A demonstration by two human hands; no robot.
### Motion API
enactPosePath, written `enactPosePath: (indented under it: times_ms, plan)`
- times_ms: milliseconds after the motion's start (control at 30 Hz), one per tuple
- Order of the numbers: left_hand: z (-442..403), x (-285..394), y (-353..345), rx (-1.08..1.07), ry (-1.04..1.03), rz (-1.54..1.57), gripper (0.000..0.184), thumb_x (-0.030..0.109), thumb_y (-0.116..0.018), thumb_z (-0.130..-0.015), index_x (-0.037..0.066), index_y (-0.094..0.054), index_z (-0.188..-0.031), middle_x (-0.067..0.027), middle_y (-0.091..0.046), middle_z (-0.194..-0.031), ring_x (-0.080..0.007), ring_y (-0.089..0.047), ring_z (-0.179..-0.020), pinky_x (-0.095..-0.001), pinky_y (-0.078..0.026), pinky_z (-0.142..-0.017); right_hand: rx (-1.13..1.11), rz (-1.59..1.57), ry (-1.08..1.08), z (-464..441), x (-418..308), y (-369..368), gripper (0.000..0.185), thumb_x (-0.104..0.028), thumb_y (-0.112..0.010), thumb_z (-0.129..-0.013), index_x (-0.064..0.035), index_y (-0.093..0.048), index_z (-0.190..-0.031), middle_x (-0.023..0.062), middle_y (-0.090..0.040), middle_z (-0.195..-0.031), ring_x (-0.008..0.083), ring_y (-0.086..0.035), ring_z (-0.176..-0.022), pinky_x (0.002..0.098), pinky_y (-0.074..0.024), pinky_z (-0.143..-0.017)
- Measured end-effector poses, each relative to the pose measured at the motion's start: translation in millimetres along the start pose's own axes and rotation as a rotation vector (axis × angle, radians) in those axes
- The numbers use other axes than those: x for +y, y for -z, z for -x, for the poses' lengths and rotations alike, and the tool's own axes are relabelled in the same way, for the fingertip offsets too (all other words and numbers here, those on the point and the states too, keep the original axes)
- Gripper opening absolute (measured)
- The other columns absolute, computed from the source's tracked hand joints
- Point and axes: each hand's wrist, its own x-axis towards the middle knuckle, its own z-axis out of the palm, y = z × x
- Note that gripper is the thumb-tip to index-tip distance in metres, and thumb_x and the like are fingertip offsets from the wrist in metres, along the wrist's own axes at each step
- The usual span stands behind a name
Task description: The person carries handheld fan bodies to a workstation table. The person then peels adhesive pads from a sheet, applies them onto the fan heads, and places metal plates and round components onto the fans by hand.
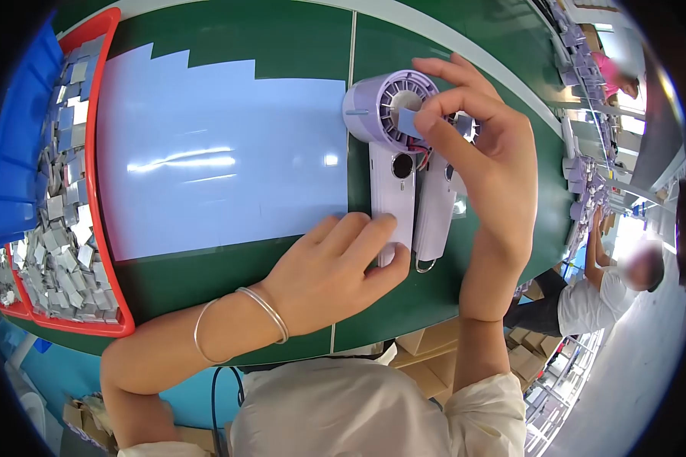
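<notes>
Lilac plastic handheld fan (383,177) lies on the green table (305,27), the left hand (331,266) over its handle's end, probably for steadiness (grip unclear), while the right hand (499,145) pinches a small blue-grey tab (406,122) at its round head.

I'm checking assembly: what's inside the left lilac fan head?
Fins and a pale round centre show; the right hand and the bluish piece it holds hide what's behind.

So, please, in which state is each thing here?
Fan: lying, vanes exposed
Second fan: lying alongside, partly hidden
Wires: exposed
Blue tab: pinched by right hand
Left hand: on fan's handle
Sheet: flat, stepped far edge
Red bin: open, holding many small pieces
Blue bin: contents hidden
</notes>
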Motion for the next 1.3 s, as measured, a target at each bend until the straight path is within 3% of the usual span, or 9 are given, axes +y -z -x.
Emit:
enactPosePath:
  times_ms: [33, 100, 200, 633, 900, 1300]
  plan:
    - [-0.6, 0.7, -1.0, 0.022, -0.015, -0.021, 0.029, 0.010, -0.072, -0.072, 0.012, -0.067, -0.101, -0.0112, -0.056, -0.114, -0.0243, -0.059, -0.087, -0.0318, -0.051, -0.066, -0.004, 0.000, -0.005, 0.1, -2.8, 0.7, 0.010, -0.011, -0.072, -0.075, -0.0041, -0.072, -0.082, 0.0141, -0.068, -0.118, 0.0389, -0.047, -0.130, 0.0464, -0.0315, -0.109]
    - [-0.4, 1.5, -4.4, 0.038, -0.038, -0.043, 0.026, 0.009, -0.071, -0.072, 0.013, -0.067, -0.097, -0.0114, -0.058, -0.117, -0.0230, -0.059, -0.087, -0.0308, -0.051, -0.066, -0.061, -0.021, -0.011, 0.4, -8.7, 1.1, 0.003, 0.000, -0.066, -0.080, 0.0014, -0.067, -0.081, 0.0181, -0.063, -0.125, 0.0296, -0.042, -0.135, 0.0413, -0.0252, -0.112]
    - [-0.3, 2.1, -5.7, 0.065, -0.064, -0.069, 0.019, 0.007, -0.070, -0.072, 0.012, -0.067, -0.091, -0.0111, -0.061, -0.120, -0.0208, -0.059, -0.086, -0.0291, -0.050, -0.064, -0.088, -0.023, -0.038, -1.4, -9.1, -0.8, 0.003, 0.000, -0.066, -0.080, 0.0017, -0.067, -0.081, 0.0186, -0.063, -0.125, 0.0286, -0.043, -0.133, 0.0409, -0.0267, -0.111]
    - [0.6, 2.1, -6.0, 0.084, -0.091, -0.110, 0.014, 0.008, -0.070, -0.078, 0.007, -0.069, -0.092, -0.0088, -0.065, -0.116, -0.0210, -0.058, -0.087, -0.0277, -0.051, -0.062, -0.133, -0.070, -0.042, -6.8, -14.7, -2.4, 0.004, -0.001, -0.068, -0.081, 0.0026, -0.069, -0.083, 0.0180, -0.064, -0.124, 0.0277, -0.044, -0.133, 0.0390, -0.0299, -0.109]
    - [0.4, 2.8, -7.9, 0.095, -0.089, -0.123, 0.011, 0.007, -0.071, -0.077, 0.007, -0.068, -0.088, -0.0083, -0.066, -0.114, -0.0212, -0.059, -0.084, -0.0278, -0.051, -0.061, -0.047, -0.052, -0.094, -6.0, -10.6, -7.3, 0.004, -0.002, -0.069, -0.081, 0.0012, -0.069, -0.083, 0.0164, -0.064, -0.122, 0.0220, -0.053, -0.121, 0.0330, -0.0363, -0.100]
    - [0.7, 2.8, -9.0, 0.116, -0.081, -0.124, 0.010, 0.006, -0.072, -0.076, 0.007, -0.068, -0.085, -0.0076, -0.067, -0.113, -0.0208, -0.060, -0.083, -0.0278, -0.052, -0.060, -0.039, -0.015, -0.019, -4.7, 6.4, -2.3, 0.004, -0.002, -0.069, -0.082, 0.0016, -0.069, -0.084, 0.0164, -0.066, -0.121, 0.0249, -0.050, -0.127, 0.0354, -0.0321, -0.106]
